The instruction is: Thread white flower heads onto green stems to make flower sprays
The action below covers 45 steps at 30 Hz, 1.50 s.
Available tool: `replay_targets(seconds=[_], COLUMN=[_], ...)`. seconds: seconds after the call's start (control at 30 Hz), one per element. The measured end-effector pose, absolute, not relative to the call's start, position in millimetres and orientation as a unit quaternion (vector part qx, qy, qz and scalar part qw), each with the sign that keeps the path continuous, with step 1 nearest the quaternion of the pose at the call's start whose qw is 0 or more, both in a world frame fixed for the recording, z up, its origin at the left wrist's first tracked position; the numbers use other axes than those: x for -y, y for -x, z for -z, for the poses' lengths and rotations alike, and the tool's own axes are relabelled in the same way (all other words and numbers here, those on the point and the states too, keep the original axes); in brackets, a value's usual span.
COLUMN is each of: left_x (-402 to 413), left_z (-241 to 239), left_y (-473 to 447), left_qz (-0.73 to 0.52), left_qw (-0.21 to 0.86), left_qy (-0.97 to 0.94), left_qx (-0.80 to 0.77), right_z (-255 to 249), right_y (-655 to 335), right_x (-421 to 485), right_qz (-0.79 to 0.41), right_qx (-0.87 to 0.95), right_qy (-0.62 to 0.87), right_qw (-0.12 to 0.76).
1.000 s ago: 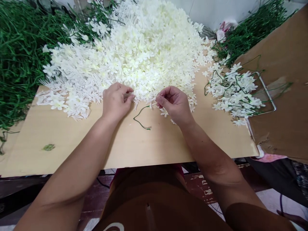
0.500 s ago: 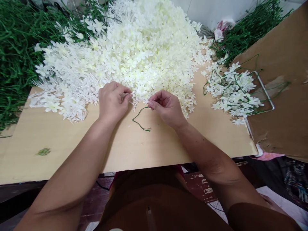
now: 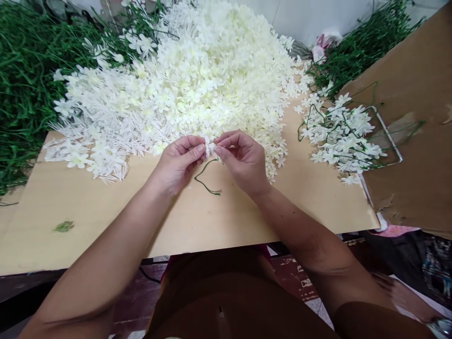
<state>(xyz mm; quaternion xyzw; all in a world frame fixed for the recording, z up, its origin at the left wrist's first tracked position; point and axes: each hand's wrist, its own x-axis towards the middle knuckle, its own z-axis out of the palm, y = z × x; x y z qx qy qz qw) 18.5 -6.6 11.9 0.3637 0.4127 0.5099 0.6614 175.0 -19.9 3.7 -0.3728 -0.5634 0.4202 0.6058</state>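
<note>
My left hand [image 3: 176, 162] and my right hand [image 3: 242, 160] meet at the near edge of a big heap of white artificial flowers [image 3: 197, 80]. Both pinch one small white flower [image 3: 209, 148] between their fingertips. A thin green wire stem [image 3: 206, 178] hangs from my right hand's pinch and curls down onto the pale wooden board [image 3: 197, 216]. The stem's top end is hidden by the fingers, so I cannot tell whether it is inside the flower.
A small pile of flowers on green stems [image 3: 341, 134] lies at the right over a metal frame [image 3: 391, 141] and cardboard [image 3: 413, 127]. Heaps of green stems [image 3: 21, 84] fill the left and the far right [image 3: 356, 42]. A green scrap [image 3: 63, 226] lies near left.
My left hand left the heap's edge with a white flower and moved right to meet my right hand. The green stem stayed in my right hand.
</note>
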Motion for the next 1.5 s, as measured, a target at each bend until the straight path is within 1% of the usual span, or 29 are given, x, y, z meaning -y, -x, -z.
replay_targets(seconds=[0.17,0.4,0.67,1.03,1.17,1.3,1.5], left_x=[8,7,5,7,8,8,9], left_z=[-14,-13,-11,-10,-11,-12,-10], left_y=[-22,-22,-21,-22,-24,-26,-26], left_qz=[-0.507,-0.483,-0.489,-0.483,-0.480,-0.484,-0.494], left_qw=[0.709,0.726,0.707,0.691,0.678,0.675,0.669], left_qy=[-0.283,-0.272,-0.294,-0.318,-0.319,-0.317,-0.316], left_qx=[-0.400,-0.408,-0.418,-0.434,-0.456,-0.458,-0.455], right_z=[-1,5,3,8,11,10,4], right_y=[-174,-175,-177,-184,-187,-187,-185], right_x=[20,18,20,16,15,14,17], right_qz=[-0.426,-0.402,-0.309,-0.140,-0.122,-0.101,-0.146], right_qx=[0.569,0.589,0.652,0.751,0.769,0.772,0.758], right_qy=[0.358,0.377,0.387,0.404,0.415,0.416,0.424], right_qw=[0.606,0.591,0.573,0.503,0.471,0.470,0.473])
